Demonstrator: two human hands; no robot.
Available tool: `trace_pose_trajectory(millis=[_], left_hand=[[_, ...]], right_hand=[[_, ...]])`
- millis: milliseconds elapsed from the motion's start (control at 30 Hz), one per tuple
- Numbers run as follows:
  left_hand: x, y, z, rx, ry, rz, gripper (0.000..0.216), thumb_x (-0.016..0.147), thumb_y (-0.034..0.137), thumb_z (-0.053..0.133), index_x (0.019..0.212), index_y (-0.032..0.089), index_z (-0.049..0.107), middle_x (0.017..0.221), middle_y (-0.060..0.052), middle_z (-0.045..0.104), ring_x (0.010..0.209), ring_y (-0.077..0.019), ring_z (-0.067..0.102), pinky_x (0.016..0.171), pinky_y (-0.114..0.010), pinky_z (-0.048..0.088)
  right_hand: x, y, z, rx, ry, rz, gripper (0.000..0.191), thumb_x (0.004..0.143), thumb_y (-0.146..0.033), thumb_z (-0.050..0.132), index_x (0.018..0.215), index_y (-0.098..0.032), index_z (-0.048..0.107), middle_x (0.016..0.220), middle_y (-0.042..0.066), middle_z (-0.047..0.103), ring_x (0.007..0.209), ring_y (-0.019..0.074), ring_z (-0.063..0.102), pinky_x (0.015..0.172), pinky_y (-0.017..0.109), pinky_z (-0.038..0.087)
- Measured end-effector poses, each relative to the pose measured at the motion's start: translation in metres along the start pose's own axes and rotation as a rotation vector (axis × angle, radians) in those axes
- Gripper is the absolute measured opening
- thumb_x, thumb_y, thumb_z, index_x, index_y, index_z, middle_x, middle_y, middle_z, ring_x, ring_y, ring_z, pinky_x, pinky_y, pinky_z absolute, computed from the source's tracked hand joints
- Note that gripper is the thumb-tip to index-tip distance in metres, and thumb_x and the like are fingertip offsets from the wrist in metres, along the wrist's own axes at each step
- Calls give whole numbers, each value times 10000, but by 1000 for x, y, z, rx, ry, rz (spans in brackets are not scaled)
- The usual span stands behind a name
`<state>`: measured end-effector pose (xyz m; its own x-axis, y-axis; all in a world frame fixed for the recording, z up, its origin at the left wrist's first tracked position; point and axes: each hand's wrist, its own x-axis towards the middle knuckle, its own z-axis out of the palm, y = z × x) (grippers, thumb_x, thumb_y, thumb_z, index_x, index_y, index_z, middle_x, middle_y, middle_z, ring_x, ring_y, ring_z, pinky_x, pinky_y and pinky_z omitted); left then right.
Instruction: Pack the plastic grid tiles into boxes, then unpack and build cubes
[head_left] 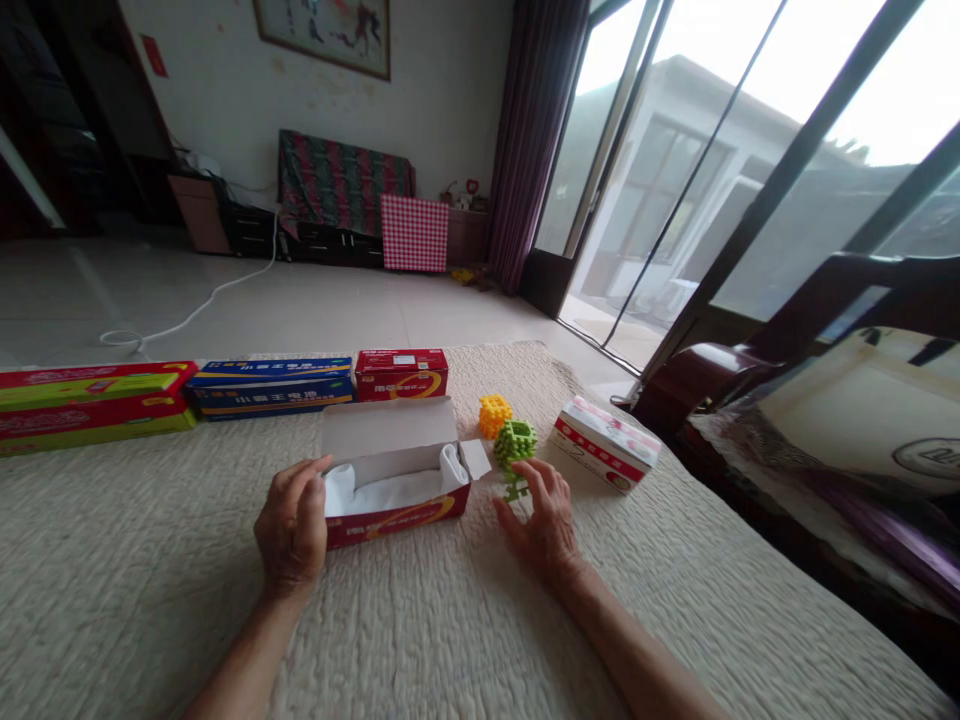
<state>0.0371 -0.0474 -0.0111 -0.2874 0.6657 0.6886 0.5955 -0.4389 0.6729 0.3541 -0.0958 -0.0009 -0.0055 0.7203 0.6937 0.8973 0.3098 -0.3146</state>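
An open red cardboard box (397, 522) lies lengthwise before me, its lid flap (386, 425) folded back. White cloth (397, 490) lines the inside, bunched up at both ends. My left hand (292, 520) is closed against the box's left end. To the right of the box, my right hand (541, 510) has its thumb and fingers apart, over a flat green plastic piece (516, 488) that its fingertips partly hide. Just beyond the fingers stands a green cube of interlocking plastic pieces (514, 440), with a yellow one (495, 415) behind it.
A white and red box (606, 445) rests to the right. Along the far side stand a red-and-green box (97, 402), a blue box (271, 387) and a smaller red box (401, 374). A quilted beige cover (420, 630) lies underneath. A dark wooden armrest (705, 375) is at the right.
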Motion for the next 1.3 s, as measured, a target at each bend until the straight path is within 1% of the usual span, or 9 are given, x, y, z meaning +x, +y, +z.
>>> trace_pose_trajectory(millis=[67,233,467,667,767,867,967,1100,1300], left_hand=[[0,1,0,9,-2,4,385,945,386,377,1092,183,669,1123,-76,657,1082,-219,600,991,-335,446],[1,3,-1,3,-8,1,385,948,384,378,1090,180,673,1117,-73,658,1081,-216,601,980,-323,449],[0,3,-1,-33,-8,-13,390,953,382,367,1096,177,667,1125,-78,650,1086,-213,595,988,-329,448],[3,8,-2,23,15,21,390,959,352,349,1089,169,667,1093,-86,642,1072,-206,594,967,-327,460],[5,12,-4,91,64,120,355,949,331,386,1075,156,668,1106,-106,620,1077,-219,583,964,-359,461],[6,17,-6,108,78,272,303,921,299,453,1087,154,660,1203,-130,599,1140,-248,557,991,-408,444],[6,19,-6,81,47,369,278,895,246,491,1112,162,643,1234,-131,607,1168,-260,556,1009,-441,433],[7,18,-6,42,6,379,288,885,194,497,1145,164,620,1176,-120,648,1130,-246,584,979,-435,461],[9,15,-7,39,-57,433,348,879,169,478,1210,180,586,1198,-107,655,1194,-251,562,1016,-461,453]], right_hand=[[-1,-2,0,22,-15,6,464,805,-393,633,1215,-225,495,1178,119,553,1089,293,530,919,478,424],[9,8,10,9,163,213,477,818,-467,604,1177,-190,459,1097,126,555,1045,293,537,906,489,433],[17,23,30,-24,147,443,615,685,-564,677,1127,-189,471,1018,108,550,936,300,547,828,484,460],[20,29,35,43,162,466,612,654,-563,679,1093,-190,474,1013,102,493,905,279,518,815,459,463],[23,28,35,49,156,462,586,660,-557,669,1073,-188,477,1002,94,483,910,273,507,812,440,460],[25,25,34,39,132,453,556,669,-544,645,1055,-178,482,988,85,480,940,278,495,830,439,454],[25,22,31,45,110,457,539,680,-535,633,1056,-174,494,986,81,477,926,267,493,829,434,456],[25,22,26,68,121,460,565,683,-549,643,1072,-161,511,985,75,472,863,246,508,817,439,462],[35,12,2,63,251,405,542,686,-608,662,981,-170,539,922,50,480,797,228,531,787,456,478]])
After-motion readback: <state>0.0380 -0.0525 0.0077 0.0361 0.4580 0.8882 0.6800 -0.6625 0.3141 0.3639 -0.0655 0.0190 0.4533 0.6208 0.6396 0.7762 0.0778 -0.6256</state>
